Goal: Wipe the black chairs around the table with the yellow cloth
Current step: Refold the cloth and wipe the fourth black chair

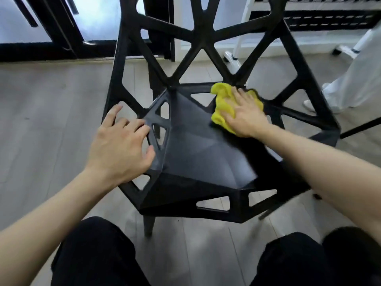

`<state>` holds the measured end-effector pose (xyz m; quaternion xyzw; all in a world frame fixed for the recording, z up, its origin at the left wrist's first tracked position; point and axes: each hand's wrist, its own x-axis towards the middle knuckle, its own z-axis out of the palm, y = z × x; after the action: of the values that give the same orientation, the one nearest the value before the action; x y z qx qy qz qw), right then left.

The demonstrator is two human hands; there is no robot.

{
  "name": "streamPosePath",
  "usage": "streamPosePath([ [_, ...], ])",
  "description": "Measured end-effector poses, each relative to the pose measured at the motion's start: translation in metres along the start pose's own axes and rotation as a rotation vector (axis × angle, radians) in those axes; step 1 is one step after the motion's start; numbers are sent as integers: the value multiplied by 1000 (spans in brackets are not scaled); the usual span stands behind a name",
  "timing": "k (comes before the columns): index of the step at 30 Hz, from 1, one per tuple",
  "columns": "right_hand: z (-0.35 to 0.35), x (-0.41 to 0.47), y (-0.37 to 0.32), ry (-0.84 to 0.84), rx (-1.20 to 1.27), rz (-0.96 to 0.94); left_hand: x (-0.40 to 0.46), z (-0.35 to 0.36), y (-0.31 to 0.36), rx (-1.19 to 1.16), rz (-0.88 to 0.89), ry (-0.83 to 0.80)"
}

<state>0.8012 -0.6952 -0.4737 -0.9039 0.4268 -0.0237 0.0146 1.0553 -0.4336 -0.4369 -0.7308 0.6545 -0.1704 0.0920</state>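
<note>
While the right hand [245, 114] presses flat on the yellow cloth [221, 100], fingers spread and fairly straight, the cloth sits bunched on the far right part of the seat of the black chair [198, 153], just below the point where the open lattice backrest meets the seat. The left hand [121, 145] rests on the chair's left edge — its fingers curl over the frame bars beside the triangular cut-outs, gripping the rim. The chair stands on a pale wood-plank floor [51, 112], its backrest on the far side from the person. At the near edge the person's dark-clothed knees [97, 256] frame the chair's front. To the far right, white-trousered legs [354, 79] of a second person stand on the floor — well apart from the chair.
</note>
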Motion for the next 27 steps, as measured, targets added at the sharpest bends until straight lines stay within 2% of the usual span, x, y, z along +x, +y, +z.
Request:
streamPosePath([
  [2, 5, 30, 14, 66, -42, 153, 1, 0, 1, 9, -12, 16],
  [4, 9, 22, -23, 50, 41, 96, 2, 0, 1, 12, -8, 1],
  [7, -2, -53, -99, -50, 257, -307, 0, -2, 2, 16, -7, 4],
  [9, -8, -93, -114, -111, 341, -537, -2, -2, 2, 6, -5, 4],
  [10, -10, -96, -104, -127, 350, -575, -2, -2, 2, 1, -4, 4],
  [12, -9, -72, -67, -85, 302, -436, -2, -1, 1, -4, 1, -5],
  [14, -2, -18, -15, 126, 118, -169, -2, -2, 2, -4, -8, -9],
  [15, 4, 10, 5, 173, 34, -45, -1, -2, 2, -6, -12, -4],
  [17, 14, 52, -3, 157, 16, 140, 0, -2, 4, -8, -19, -5],
  [19, 23, 65, -66, 131, 146, 93, -1, -3, 4, -10, -21, -26],
  [22, 17, 51, -152, 66, 368, -212, -2, -6, 4, -6, -25, -28],
  [25, 14, 48, -129, 29, 312, -275, -2, -5, 4, -17, -33, -11],
  [27, 13, 44, -80, 12, 182, -199, -2, -4, 4, -30, -36, -9],
])
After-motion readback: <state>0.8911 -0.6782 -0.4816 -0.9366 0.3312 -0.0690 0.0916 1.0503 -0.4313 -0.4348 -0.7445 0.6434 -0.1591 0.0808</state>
